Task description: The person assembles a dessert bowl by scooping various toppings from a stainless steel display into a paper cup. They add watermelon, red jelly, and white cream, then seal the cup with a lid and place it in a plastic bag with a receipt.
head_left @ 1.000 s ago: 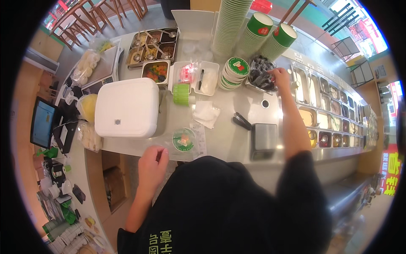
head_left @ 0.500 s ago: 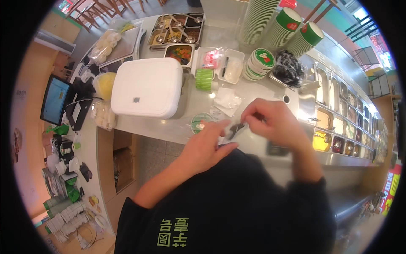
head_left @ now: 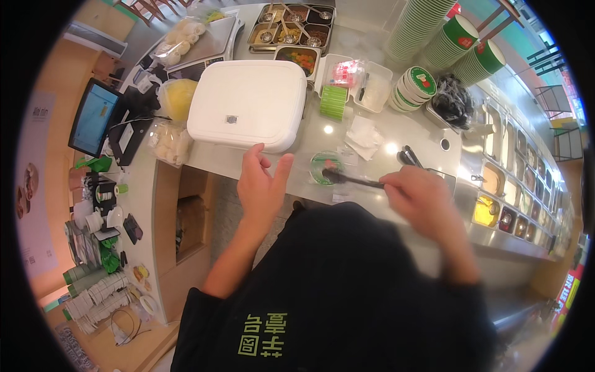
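Note:
A black plastic spoon (head_left: 359, 180) is held by its handle end in my right hand (head_left: 414, 197), the fingers closed round it. Its bowl lies over the edge of a round green-and-white lid or cup top (head_left: 324, 162) at the counter's near edge. Clear film seems to lie around the round piece. My left hand (head_left: 259, 183) is raised with fingers apart and nothing in it, close to the near edge of a large white lidded box (head_left: 245, 102).
Behind stand a green slatted block (head_left: 333, 102), white napkins (head_left: 364, 137) and stacked paper tubs (head_left: 413, 88). Steel trays of toppings (head_left: 292, 30) are at the back. Dark utensils (head_left: 409, 156) lie beyond my right hand; food wells (head_left: 493, 173) line the right side.
My hands, earlier together around a dark item, have moved apart. The black spoon now shows plainly in my right hand, while my left hand has opened and drawn back left. The view has shifted.

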The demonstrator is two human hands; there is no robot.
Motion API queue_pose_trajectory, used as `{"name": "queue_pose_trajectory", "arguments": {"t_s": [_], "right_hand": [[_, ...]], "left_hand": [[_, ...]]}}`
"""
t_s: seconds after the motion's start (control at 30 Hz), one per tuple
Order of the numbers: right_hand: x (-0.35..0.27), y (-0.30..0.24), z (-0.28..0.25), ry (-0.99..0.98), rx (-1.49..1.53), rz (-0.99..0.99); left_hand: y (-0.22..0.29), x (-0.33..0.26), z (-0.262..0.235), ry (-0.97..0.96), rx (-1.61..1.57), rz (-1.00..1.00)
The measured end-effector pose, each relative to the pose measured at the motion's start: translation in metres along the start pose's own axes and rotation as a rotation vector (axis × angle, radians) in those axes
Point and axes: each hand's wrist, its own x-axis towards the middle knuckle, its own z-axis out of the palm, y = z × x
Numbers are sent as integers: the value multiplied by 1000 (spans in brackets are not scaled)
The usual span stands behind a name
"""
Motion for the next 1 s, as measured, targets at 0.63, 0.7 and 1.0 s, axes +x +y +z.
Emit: {"name": "queue_pose_trajectory", "arguments": {"t_s": [0.63, 0.7, 1.0], "right_hand": [[44, 15, 103, -135, -740, 196], [39, -8, 95, -95, -679, 100], [81, 54, 210, -676, -346, 305]], "left_hand": [[-28, 8, -6, -396, 77, -9], [-29, 4, -5, -386, 57, 3], [-19, -3, -12, -408, -27, -6]]}}
